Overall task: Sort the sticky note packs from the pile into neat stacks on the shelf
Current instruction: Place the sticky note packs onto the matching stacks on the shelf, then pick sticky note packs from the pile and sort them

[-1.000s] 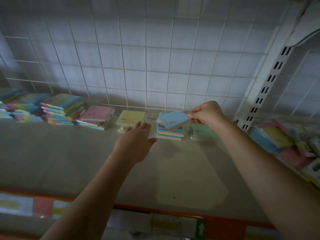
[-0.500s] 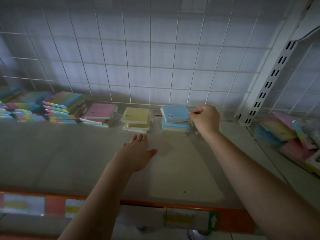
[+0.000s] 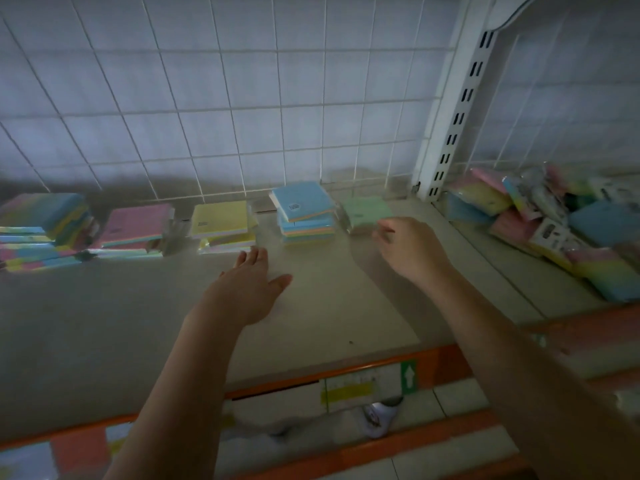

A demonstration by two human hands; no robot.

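While reaching over the grey shelf, hovering with both hands empty; left hand spreading flat and relaxed, palm down, just in front of the yellow stack, fingertips near it without clearly touching; right hand hanging loosely curled and holding nothing, just beside the green pack, between that pack and the blue-topped stack; lying along the back of the shelf against the white wire grid, from left to right: a rainbow-striped stack, a pink-topped stack, the yellow stack, the blue-topped stack with its top pack sitting slightly askew, then the green pack; waiting in a jumbled pile on the right, beyond the slotted white upright, in mixed pink, blue, yellow and striped colours; running along the near edge of the shelf, an orange strip carrying labels.
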